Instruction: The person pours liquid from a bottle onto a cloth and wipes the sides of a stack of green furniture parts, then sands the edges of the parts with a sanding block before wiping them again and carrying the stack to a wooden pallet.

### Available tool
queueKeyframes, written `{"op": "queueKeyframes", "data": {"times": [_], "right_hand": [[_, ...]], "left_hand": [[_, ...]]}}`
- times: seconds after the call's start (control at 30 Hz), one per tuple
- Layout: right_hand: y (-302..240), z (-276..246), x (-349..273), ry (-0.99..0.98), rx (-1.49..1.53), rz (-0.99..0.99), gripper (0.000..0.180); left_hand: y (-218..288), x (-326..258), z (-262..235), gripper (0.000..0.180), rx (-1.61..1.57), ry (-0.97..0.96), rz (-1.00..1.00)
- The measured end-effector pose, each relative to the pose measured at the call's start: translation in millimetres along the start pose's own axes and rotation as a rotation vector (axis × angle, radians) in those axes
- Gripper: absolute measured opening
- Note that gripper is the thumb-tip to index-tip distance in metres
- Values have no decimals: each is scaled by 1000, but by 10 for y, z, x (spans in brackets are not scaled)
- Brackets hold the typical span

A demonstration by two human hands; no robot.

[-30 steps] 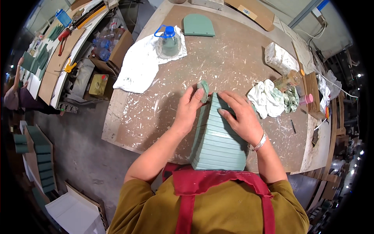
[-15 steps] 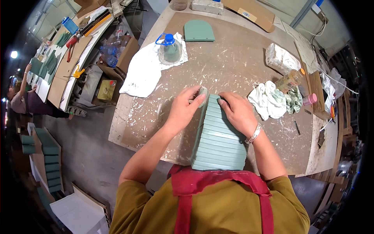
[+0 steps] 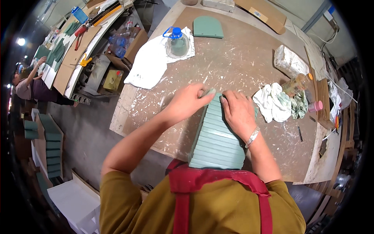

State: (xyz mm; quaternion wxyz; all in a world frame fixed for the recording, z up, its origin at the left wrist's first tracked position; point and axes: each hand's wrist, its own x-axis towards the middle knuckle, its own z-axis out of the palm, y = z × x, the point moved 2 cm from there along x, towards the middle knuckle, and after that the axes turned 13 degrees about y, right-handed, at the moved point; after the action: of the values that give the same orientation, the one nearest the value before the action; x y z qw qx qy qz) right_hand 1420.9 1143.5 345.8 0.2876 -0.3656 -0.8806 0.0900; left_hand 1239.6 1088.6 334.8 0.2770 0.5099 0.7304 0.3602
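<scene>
A pale green slatted piece (image 3: pixel 219 136), ridged crosswise like overlapping boards, lies lengthwise against my red apron at the table's near edge. My right hand (image 3: pixel 238 109), a bracelet on its wrist, grips its far right part, fingers bent over the edge. At the far left corner, my left hand (image 3: pixel 191 99) is closed on a small greyish-green pad (image 3: pixel 209 93), pressed between thumb and fingers near the end slat. Whether the pad touches the slat I cannot tell. The underside of the piece is hidden.
On the brown worktable (image 3: pixel 163 128) stand a blue-capped jug (image 3: pixel 178 46) on a white cloth (image 3: pixel 146 70) and a green round-topped panel (image 3: pixel 207 27). To the right are crumpled rags (image 3: pixel 272 102), a bottle (image 3: pixel 296 84) and a wrapped block (image 3: pixel 289 61). A co-worker (image 3: pixel 29 84) stands far left.
My left hand has moved slightly right with the pad, up over the far end of the slatted piece. My right hand stays on the piece. The whole view has shifted a little.
</scene>
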Motion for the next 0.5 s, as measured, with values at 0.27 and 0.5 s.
{"op": "queueKeyframes", "data": {"times": [0.27,0.5], "right_hand": [[70,51,-42,-26,-4,17,19],[51,21,-64,-15,-1,-16,27]], "left_hand": [[58,-796,-180,25,-94,-340,-270],[15,-686,40,20,-323,-37,-167]]}}
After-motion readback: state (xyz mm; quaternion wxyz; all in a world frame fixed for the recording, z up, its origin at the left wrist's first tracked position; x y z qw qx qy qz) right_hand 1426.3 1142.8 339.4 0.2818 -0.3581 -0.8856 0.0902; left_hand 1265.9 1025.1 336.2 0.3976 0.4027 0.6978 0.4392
